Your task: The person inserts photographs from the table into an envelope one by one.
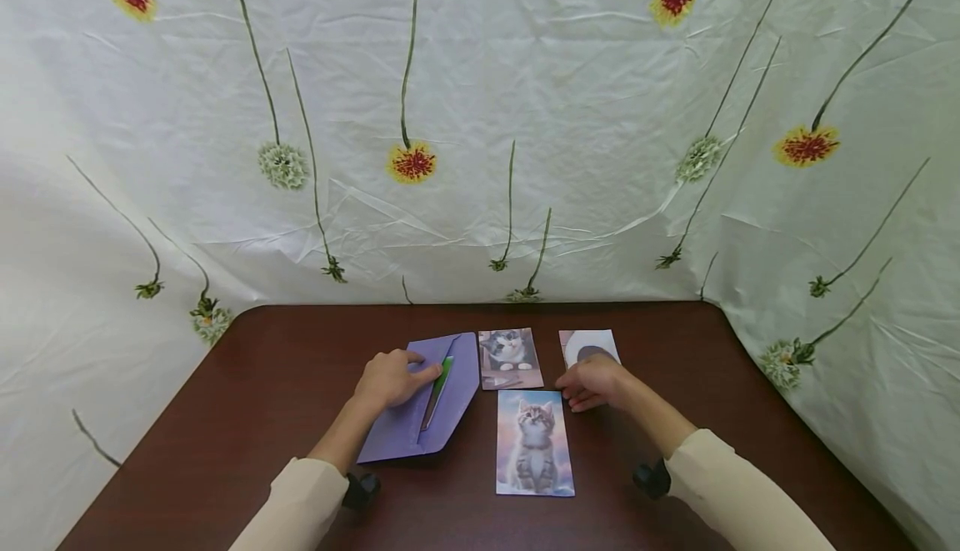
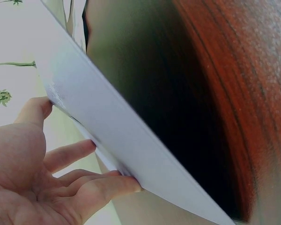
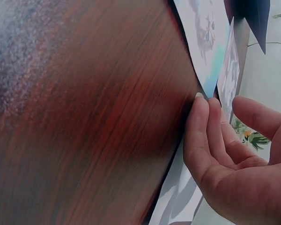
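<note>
My left hand (image 1: 393, 380) rests on a purple envelope (image 1: 457, 418) whose flap is open on the right. Its thumb lies at a green-edged card (image 1: 446, 368) that shows in the envelope's slit. In the left wrist view the fingertips (image 2: 91, 144) touch the envelope (image 2: 112, 136). Beside the upper right corner of a tall kitten card (image 1: 535, 451), my right hand (image 1: 596, 380) has its fingertips low at the table, thumb apart. The hand partly covers a picture card (image 1: 600, 341) with a white round shape. A grey-and-white kitten card (image 1: 510, 359) lies just left of it.
All this lies on a dark brown wooden table (image 1: 300, 351) with rounded far corners. White cloth (image 1: 480, 101) printed with flowers hangs behind and along both sides. Each wrist carries a small black device, such as the one on the left wrist (image 1: 362, 491).
</note>
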Motion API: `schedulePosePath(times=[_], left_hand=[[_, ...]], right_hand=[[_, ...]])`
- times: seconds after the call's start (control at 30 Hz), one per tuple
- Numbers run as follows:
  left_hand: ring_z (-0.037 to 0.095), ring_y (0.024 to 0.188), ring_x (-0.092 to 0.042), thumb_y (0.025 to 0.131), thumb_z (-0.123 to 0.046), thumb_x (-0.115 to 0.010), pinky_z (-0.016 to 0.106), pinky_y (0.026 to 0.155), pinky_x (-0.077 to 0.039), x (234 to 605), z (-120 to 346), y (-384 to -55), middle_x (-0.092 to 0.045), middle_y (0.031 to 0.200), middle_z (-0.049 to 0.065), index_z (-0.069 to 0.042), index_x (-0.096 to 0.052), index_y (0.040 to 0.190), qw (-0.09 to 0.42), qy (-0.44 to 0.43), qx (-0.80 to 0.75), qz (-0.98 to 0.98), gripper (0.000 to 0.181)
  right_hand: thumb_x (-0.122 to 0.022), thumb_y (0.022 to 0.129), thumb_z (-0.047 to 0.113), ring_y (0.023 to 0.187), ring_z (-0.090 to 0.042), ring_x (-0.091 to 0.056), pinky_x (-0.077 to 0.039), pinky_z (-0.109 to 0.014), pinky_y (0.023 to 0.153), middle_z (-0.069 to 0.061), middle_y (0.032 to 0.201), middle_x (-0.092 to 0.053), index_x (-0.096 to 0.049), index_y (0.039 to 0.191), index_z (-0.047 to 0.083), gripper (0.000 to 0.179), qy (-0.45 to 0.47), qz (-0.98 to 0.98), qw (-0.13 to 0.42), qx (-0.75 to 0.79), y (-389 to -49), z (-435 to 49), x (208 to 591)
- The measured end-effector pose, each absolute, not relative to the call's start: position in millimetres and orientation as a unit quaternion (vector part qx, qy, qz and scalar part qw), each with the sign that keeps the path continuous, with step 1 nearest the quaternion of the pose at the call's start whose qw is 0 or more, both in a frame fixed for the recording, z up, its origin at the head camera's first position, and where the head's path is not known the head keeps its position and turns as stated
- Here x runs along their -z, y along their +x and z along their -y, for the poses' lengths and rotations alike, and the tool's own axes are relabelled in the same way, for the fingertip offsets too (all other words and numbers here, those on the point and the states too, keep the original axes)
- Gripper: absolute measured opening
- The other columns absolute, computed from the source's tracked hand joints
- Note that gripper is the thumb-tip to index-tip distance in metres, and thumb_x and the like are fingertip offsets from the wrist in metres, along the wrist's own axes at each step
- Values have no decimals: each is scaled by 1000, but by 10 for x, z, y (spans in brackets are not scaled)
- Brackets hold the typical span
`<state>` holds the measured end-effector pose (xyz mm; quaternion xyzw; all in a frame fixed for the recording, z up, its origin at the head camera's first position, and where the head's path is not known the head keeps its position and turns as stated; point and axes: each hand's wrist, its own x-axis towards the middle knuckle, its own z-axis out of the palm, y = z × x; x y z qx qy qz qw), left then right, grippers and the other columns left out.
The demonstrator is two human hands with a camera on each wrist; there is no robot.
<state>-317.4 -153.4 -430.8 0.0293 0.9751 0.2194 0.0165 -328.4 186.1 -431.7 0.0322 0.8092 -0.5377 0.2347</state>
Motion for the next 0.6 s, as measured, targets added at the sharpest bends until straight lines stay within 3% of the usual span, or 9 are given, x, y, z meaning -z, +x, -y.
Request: schedulePosePath(times=[0.6], left_hand=[[47,120,-62,94,-48,-65,56,93,-53,4299,1527,-3158,-66,130,26,-4,-71,127,16,27,-219,-975,56]], right_hand=[[-66,91,6,65,-17,-64,-60,-30,66,-9,78,-64,-68,106,-12,23,33,-805,249,538,-3265,-1868,4362]])
